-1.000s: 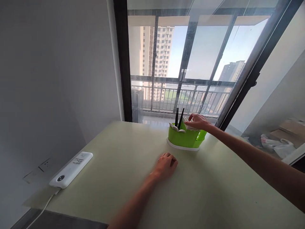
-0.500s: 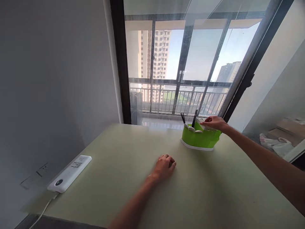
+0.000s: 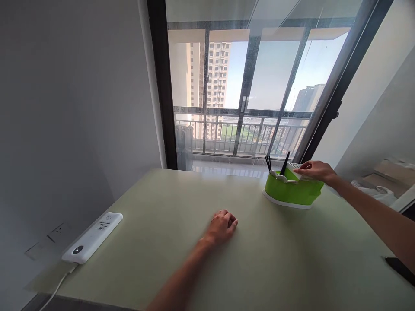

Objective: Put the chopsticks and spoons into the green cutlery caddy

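Note:
A green holder (image 3: 288, 192) with a white base and white petal-like pieces on its front rim stands on the far right of the table. Several thin dark sticks (image 3: 268, 163) and a thicker dark one (image 3: 285, 163) poke up from it. My right hand (image 3: 316, 170) is closed over the holder's upper part, its thumb and fingers pinching a whitish section at the top. The exact grip is partly hidden. On the bare tabletop near the middle rests my left hand (image 3: 223, 225), fingers loosely curled, with nothing visible in them.
A white power bank (image 3: 94, 237) with a cable (image 3: 60, 283) plugged in lies along the table's left edge. Behind the pale green table (image 3: 162, 207) is a glass door. A flat dark object (image 3: 402, 270) shows at the right, partly behind my right arm.
The green holder has moved to the right along the table with my right hand on it. My left hand has stayed in place. The view has shifted slightly.

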`<state>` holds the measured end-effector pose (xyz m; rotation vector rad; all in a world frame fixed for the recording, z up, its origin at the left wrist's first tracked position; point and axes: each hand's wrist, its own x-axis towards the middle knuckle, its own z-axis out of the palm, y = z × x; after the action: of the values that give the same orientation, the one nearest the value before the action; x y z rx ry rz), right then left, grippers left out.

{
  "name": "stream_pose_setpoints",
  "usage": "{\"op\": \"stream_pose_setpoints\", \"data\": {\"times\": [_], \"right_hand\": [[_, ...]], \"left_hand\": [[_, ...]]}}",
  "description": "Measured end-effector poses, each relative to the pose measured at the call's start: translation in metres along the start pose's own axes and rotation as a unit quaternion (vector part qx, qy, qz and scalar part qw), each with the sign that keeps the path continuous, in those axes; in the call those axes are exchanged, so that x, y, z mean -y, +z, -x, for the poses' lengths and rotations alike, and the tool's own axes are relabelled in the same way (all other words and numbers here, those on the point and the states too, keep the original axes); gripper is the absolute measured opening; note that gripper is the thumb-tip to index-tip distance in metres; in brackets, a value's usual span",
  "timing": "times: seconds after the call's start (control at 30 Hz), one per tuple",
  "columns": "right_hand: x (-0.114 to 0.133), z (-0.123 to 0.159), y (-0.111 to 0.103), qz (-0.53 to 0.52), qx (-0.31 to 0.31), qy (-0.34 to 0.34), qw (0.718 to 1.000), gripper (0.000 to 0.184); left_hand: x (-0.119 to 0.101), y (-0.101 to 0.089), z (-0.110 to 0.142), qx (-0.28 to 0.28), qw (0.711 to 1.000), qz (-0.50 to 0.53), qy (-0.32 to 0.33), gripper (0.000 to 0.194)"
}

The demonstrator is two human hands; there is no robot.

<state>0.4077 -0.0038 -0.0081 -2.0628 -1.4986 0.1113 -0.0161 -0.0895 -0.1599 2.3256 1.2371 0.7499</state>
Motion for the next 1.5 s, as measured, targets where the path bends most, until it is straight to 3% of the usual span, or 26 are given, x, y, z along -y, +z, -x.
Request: {"op": "stream_pose_setpoints", "data": {"times": [0.1, 0.23, 0.3, 0.4, 0.53, 0.7, 0.87, 1.2, 1.5], "right_hand": [[0.013, 0.023, 0.006, -0.023, -0.062, -0.043, 0.997, 0.022], [0.053, 0.075, 0.032, -0.046, -0.068, -0.109, 0.991, 0.024], [0.076, 0.106, 0.055, -0.101, -0.037, -0.173, 0.979, 0.024], [0.100, 0.151, 0.096, -0.201, 0.096, -0.229, 0.947, 0.022], [0.109, 0.188, 0.150, -0.241, 0.159, -0.219, 0.932, 0.021], [0.102, 0.192, 0.187, -0.268, 0.174, -0.166, 0.933, 0.024], [0.096, 0.186, 0.196, -0.279, 0.160, -0.149, 0.935, 0.025], [0.095, 0.192, 0.191, -0.301, 0.161, -0.157, 0.927, 0.024], [0.097, 0.194, 0.188, -0.299, 0.152, -0.160, 0.928, 0.024]], "left_hand": [[0.001, -0.001, 0.000, -0.001, 1.000, 0.002, 0.001, 0.021], [0.001, -0.003, 0.000, -0.003, 1.000, 0.004, 0.004, 0.021], [0.000, -0.003, 0.000, -0.005, 1.000, 0.003, 0.004, 0.021], [-0.002, -0.004, 0.001, -0.010, 1.000, 0.000, 0.002, 0.022], [-0.006, -0.005, 0.004, -0.022, 1.000, 0.002, 0.003, 0.023], [-0.011, -0.006, 0.006, -0.015, 1.000, 0.005, 0.013, 0.020], [-0.020, -0.006, 0.007, 0.006, 0.998, -0.025, 0.050, 0.018], [-0.040, -0.001, 0.014, 0.052, 0.989, -0.100, 0.096, 0.017], [-0.043, -0.004, 0.014, 0.048, 0.983, -0.136, 0.115, 0.017]]}}
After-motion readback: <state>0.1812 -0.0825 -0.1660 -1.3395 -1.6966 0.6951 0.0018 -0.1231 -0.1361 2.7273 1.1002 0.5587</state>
